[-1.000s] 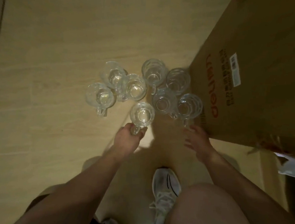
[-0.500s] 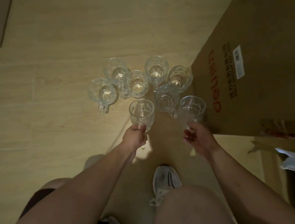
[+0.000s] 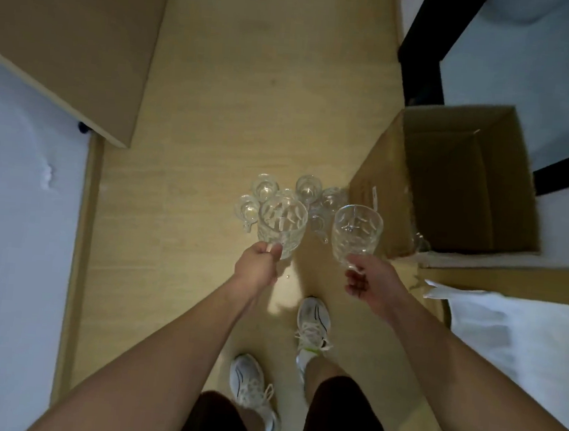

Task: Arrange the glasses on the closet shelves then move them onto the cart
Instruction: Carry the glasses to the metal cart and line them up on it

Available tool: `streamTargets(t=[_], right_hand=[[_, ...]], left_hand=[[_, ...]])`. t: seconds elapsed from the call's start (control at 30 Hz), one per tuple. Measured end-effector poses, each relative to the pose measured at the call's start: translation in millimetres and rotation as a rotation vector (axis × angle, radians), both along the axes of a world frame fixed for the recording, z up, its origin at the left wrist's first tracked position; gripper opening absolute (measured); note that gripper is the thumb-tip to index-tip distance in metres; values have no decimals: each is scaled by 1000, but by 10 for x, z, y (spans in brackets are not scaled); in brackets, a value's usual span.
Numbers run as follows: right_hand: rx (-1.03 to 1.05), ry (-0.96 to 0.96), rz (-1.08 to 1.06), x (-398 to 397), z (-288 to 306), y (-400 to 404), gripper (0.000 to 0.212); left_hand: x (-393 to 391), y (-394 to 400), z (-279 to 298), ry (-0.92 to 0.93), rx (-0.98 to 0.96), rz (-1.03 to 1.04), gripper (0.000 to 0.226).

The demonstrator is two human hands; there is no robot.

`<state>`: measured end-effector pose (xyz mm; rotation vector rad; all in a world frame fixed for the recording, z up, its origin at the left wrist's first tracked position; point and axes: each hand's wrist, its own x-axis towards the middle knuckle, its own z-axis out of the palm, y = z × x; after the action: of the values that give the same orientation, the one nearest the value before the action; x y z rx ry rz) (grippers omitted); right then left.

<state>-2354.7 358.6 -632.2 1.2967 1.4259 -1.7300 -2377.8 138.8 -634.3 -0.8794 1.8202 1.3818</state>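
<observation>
Head view, person standing, both arms extended forward and down.

Left hand: closed around the handle of a cut-pattern glass mug, which is held upright, clear of the floor, rim up, just beyond the knuckles.

Right hand: fingers curled about the handle at the base of a second glass mug; this one is likewise carried upright, just beyond the fingertips. The two held mugs are near each other but apart.

Remaining glasses: a cluster is seen on the wooden floor, beyond and below both hands, partly hidden behind the held mugs; the exact count cannot be told.

Open cardboard box: located beyond and to the outer side of the right hand, standing just beside the cluster.

White sneakers are seen on the floor below the forearms.
</observation>
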Motion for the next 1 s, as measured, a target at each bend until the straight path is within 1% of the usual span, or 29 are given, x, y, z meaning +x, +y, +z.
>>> streamTargets(t=[0.13,0.2,0.3,0.43,0.57,0.7,0.77,0.83,0.9,1.0], right_hand=[[-11,113,92,-126,1266,-157,9],[-8,196,151,-257,1909,-266,8],[38,304,196,-516,2760,-448,9],[27,449,257,-980,3623,-675,12],[8,589,374,-1407,4372,-927,8],[-38,713,504,-1665,4918,-1121,14],[-80,757,565,-1753,5090,-1217,25],[-141,807,640,-1808,5221,-1332,34],[-202,831,704,-1838,5325,-1480,37],[-265,816,816,-1760,5375,-1733,40]], left_hand=[[-179,-129,1290,83,32,39,20],[-318,-215,1926,159,50,56,21],[-520,-347,2795,280,26,83,25],[-790,-505,3865,421,45,168,25],[-958,-712,4726,538,56,292,27],[-907,-933,5312,638,49,440,22],[-818,-1050,5486,662,38,511,22],[-694,-1157,5617,681,15,566,24],[-544,-1253,5712,717,0,641,25],[-232,-1389,5755,721,-27,762,27]])
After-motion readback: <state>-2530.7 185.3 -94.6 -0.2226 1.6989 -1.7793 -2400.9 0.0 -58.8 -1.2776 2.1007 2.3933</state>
